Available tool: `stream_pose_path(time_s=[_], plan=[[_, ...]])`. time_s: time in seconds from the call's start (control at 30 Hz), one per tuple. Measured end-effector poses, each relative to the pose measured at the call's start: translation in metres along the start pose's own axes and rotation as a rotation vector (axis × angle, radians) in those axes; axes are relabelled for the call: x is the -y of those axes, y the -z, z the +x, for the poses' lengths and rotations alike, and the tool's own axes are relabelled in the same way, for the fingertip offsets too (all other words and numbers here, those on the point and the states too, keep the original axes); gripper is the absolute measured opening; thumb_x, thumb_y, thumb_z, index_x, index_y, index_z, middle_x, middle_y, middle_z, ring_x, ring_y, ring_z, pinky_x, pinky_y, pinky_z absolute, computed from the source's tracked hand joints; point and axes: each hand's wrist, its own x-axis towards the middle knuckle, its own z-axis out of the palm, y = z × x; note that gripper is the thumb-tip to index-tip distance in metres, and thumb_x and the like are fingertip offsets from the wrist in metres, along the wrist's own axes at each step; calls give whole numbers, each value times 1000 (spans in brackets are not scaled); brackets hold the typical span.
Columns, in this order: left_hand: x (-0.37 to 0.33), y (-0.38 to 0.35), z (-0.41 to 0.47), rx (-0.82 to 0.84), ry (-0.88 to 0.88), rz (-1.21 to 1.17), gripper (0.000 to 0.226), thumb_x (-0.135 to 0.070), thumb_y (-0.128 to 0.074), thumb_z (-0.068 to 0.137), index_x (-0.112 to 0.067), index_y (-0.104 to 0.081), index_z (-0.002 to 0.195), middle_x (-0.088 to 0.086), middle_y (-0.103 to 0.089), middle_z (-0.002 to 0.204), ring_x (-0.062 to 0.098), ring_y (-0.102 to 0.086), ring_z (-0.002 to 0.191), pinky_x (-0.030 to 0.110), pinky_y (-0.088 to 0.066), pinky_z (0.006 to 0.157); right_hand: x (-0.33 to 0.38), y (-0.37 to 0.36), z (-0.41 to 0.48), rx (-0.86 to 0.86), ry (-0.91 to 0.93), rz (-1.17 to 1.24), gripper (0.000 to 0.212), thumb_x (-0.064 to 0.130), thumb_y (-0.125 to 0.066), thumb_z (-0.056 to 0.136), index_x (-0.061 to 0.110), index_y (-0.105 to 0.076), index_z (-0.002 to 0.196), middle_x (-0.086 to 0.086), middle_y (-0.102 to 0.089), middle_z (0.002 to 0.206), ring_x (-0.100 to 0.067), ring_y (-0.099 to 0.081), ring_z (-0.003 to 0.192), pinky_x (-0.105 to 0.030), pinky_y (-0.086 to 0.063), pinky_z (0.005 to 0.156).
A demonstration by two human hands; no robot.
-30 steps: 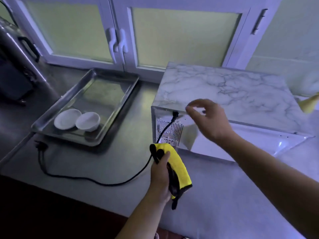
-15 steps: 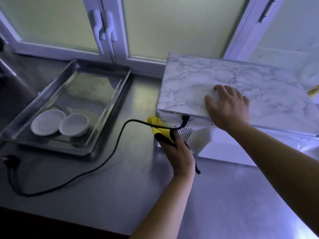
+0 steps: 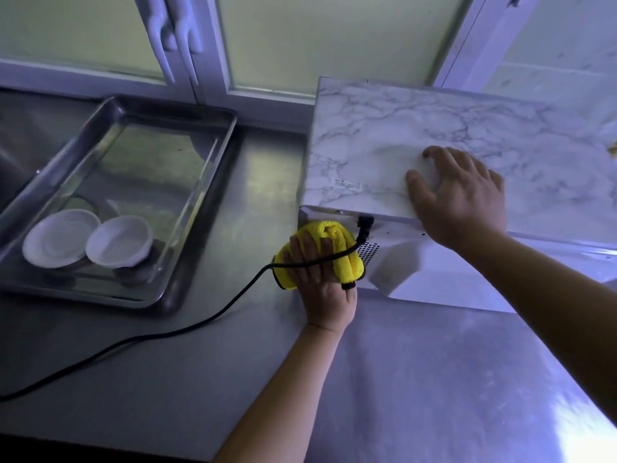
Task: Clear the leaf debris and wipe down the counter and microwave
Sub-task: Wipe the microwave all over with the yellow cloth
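Note:
The microwave [image 3: 384, 142] with a marble-patterned top stands on the steel counter [image 3: 417, 379], its white back panel facing me. My left hand [image 3: 320, 282] presses a folded yellow cloth [image 3: 329, 233] against the left end of that panel, beside the vent grille. The black power cord [image 3: 207, 320] runs from the panel across my fingers and down over the counter to the left. My right hand [image 3: 459, 192] lies flat, fingers spread, on the microwave's top near its edge. No leaf debris shows.
A steel tray [image 3: 203, 208] sits left of the microwave holding two white bowls [image 3: 88, 242]. White-framed cabinet doors [image 3: 187, 45] with handles rise behind the counter. The counter's front edge runs along the bottom left.
My left hand has slid the cloth up and left along the back panel, and the cord now lies over my fingers. The right hand stays flat on top; the view moved closer.

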Motion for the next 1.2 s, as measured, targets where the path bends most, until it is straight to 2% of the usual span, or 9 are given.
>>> stream_pose_path(time_s=[0.2, 0.4, 0.47, 0.53, 0.63, 0.73, 0.87, 1.1, 1.2], plan=[[10, -11, -50, 180, 297, 9, 67, -20, -52, 85, 13, -41, 142, 29, -31, 152, 53, -31, 137, 57, -20, 117, -1, -2, 0, -21, -11, 1, 50, 55, -40, 94, 28, -50, 135, 0, -51, 144, -25, -39, 136, -43, -24, 112], [1, -4, -67, 194, 657, -291, 75, -5, -59, 93, 5, -14, 153, 19, -14, 161, 36, -21, 149, 45, -19, 122, -2, -5, 0, -34, -13, -1, 52, 57, -38, 93, 28, -51, 135, 0, -52, 143, -25, -41, 136, -43, -25, 112], [-19, -5, -51, 112, 887, -428, 64, -14, -58, 98, 9, -26, 149, 26, -37, 152, 37, -40, 141, 39, -33, 117, -2, -4, 0, -36, -14, 3, 52, 56, -38, 92, 28, -51, 134, 0, -53, 143, -26, -41, 136, -43, -25, 112], [-41, -2, -29, -39, 1283, -629, 48, -20, -55, 101, 5, -40, 139, 8, -67, 120, 26, -66, 111, 18, -51, 90, -2, -3, 0, -34, -13, 4, 52, 56, -38, 92, 28, -52, 134, 0, -53, 142, -26, -41, 135, -43, -26, 112], [-46, -4, -8, -121, 1751, -1045, 27, -7, -49, 99, -6, -54, 125, 4, -67, 106, 18, -67, 82, 23, -55, 68, -1, -2, -1, -39, -15, 12, 52, 55, -39, 92, 27, -52, 133, 0, -54, 141, -25, -42, 135, -42, -26, 112], [-46, 15, 9, -148, 1819, -1283, 21, 6, -41, 92, -7, -57, 94, 11, -58, 90, 23, -59, 76, 28, -52, 66, -1, -2, -1, -45, -13, 14, 52, 54, -39, 91, 27, -54, 133, 1, -55, 140, -25, -43, 134, -42, -26, 111], [-61, 37, 27, -127, 1860, -1358, 25, 11, -41, 88, -10, -55, 85, 6, -57, 80, 21, -59, 73, 29, -52, 66, -1, -2, -1, -46, -9, 18, 52, 53, -38, 91, 26, -55, 132, 0, -56, 139, -25, -44, 134, -43, -27, 111], [-102, 44, 41, -124, 1701, -1229, 35, 9, -43, 90, -16, -50, 113, 1, -56, 77, 10, -59, 51, 20, -50, 49, 0, -1, -2, -52, -4, 21, 53, 52, -38, 90, 25, -55, 132, 0, -56, 139, -25, -44, 133, -42, -28, 111], [-119, 42, 32, -33, 1513, -1069, 56, 9, -44, 92, -27, -42, 135, 1, -65, 113, 12, -66, 86, 20, -53, 74, 1, 0, -4, -49, -2, 26, 52, 51, -38, 90, 25, -55, 133, -1, -56, 140, -25, -44, 134, -42, -28, 111]])
